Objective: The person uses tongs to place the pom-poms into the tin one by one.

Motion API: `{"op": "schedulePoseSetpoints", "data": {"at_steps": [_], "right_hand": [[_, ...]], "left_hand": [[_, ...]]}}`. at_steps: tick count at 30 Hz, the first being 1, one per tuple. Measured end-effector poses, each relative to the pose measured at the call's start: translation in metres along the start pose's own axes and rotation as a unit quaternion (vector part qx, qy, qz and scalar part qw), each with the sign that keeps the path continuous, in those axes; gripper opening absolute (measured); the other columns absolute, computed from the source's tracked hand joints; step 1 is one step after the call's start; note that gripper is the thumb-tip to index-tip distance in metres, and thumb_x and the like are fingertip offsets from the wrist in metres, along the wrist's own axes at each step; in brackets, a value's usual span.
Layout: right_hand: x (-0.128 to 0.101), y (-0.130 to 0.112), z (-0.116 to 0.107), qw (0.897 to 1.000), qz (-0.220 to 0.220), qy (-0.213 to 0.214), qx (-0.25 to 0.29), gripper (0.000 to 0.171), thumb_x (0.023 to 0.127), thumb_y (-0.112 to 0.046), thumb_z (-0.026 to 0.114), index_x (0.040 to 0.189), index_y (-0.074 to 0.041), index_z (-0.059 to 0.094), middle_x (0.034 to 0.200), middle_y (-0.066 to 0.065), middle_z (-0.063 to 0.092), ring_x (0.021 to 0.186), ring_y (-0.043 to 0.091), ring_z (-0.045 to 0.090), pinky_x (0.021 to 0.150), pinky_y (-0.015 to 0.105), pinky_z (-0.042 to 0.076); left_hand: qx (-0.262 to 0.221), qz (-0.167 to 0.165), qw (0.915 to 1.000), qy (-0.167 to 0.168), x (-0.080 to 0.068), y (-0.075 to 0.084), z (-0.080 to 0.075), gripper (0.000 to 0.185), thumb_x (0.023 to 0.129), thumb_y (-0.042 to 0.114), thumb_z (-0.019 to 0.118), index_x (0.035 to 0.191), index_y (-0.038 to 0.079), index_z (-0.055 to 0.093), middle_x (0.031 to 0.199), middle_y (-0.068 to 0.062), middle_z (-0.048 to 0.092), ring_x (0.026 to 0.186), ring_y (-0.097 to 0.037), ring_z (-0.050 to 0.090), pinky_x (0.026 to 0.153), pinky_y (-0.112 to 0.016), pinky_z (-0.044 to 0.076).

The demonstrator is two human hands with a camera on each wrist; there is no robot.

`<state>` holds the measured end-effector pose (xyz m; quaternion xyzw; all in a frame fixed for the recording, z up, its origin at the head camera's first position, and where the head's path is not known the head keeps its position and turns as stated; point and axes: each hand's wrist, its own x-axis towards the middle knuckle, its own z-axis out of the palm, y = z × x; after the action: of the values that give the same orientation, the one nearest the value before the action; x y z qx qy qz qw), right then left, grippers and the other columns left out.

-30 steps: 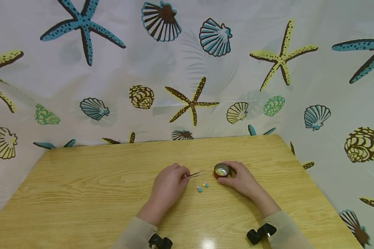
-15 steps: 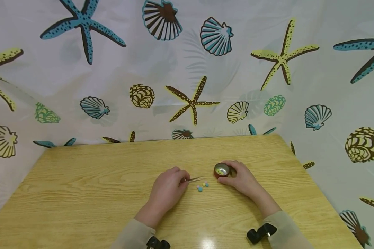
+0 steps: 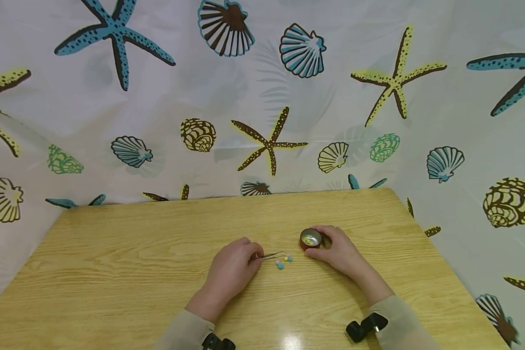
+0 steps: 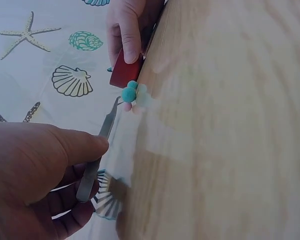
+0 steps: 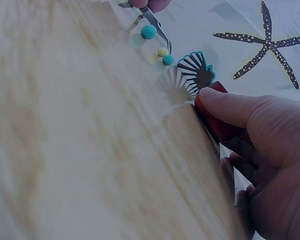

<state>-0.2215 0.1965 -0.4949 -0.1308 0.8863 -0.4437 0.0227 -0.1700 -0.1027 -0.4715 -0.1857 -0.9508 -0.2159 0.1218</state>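
Seashell-print sheeting [image 3: 262, 97] backs a wooden table [image 3: 113, 272]. Landmark: the small red cup [image 3: 310, 239], which stands right of the table's middle.

Right hand [image 3: 339, 253]: fingers and thumb are curled round the cup, gripping its wall; the right wrist view confirms the thumb [image 5: 230, 107] pressed on the red side.

Left hand [image 3: 232, 270]: lies left of the cup and pinches metal tweezers [image 3: 273, 255] between thumb and fingers. The tweezers' long axis runs from this hand rightward, toward the cup.

Pom-poms [image 3: 283, 262]: a few small blue and yellow balls lie on the table just left of the cup and nearer the person, apart from it. The tweezer tips sit at the cluster; contact cannot be told. The left hand is the nearer to the pom-poms.
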Motion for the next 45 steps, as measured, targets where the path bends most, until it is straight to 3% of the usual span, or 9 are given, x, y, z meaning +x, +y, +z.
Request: {"op": "schedulePoseSetpoints", "data": {"at_steps": [30,45], "right_hand": [[0.0001,0.0011,0.0003,1.000,0.003,-0.001,0.000,0.061,0.096,-0.029,0.090,0.149,-0.009,0.066,0.146,0.017,0.063,0.140,0.039,0.053,0.121,0.063,0.038],[-0.0001,0.0006,-0.0003,1.000,0.004,-0.003,-0.001,0.063,0.096,-0.028,0.090,0.150,-0.008,0.066,0.146,0.016,0.064,0.140,0.039,0.054,0.121,0.062,0.038]], "left_hand": [[-0.001,-0.006,0.9998,-0.016,0.0041,0.0004,0.0042,0.010,0.097,0.012,0.088,0.103,0.018,0.083,0.087,0.007,0.062,0.072,-0.010,0.052,0.066,-0.031,0.048],[-0.005,-0.003,0.9997,0.024,0.0041,-0.0017,0.0015,0.009,0.098,0.011,0.087,0.104,0.016,0.082,0.092,0.003,0.068,0.076,-0.013,0.058,0.068,-0.033,0.052]]}}
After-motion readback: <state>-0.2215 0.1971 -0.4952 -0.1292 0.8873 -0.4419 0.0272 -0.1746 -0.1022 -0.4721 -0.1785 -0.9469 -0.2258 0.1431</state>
